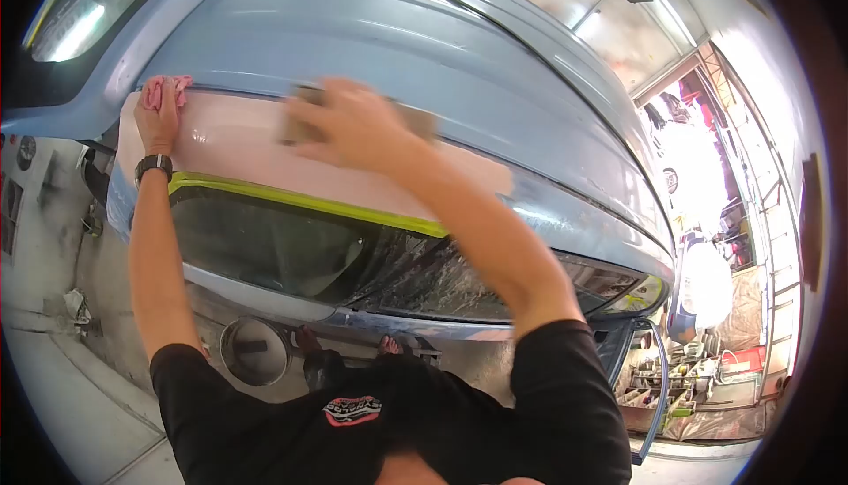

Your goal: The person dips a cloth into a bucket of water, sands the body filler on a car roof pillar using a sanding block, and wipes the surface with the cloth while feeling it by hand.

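Observation:
A blue car roof [353, 43] spans the view, with a pale pinkish panel area [238, 140] along its near edge. My left hand [159, 118], with a watch on the wrist, holds a pink cloth [168, 92] at the left end of that area. Toward its middle, my right hand [349, 123] is blurred and grips a long brownish block [415, 121] lying against the surface. Yellow-green tape [300, 202] borders the area above a dark side window [256, 238].
A round metal bucket [255, 351] stands on the floor beside the car, near my feet. An open car door [654, 388] is at the lower right. Behind it lie assorted parts and tools [685, 370]. A ladder-like frame [782, 291] stands at the far right.

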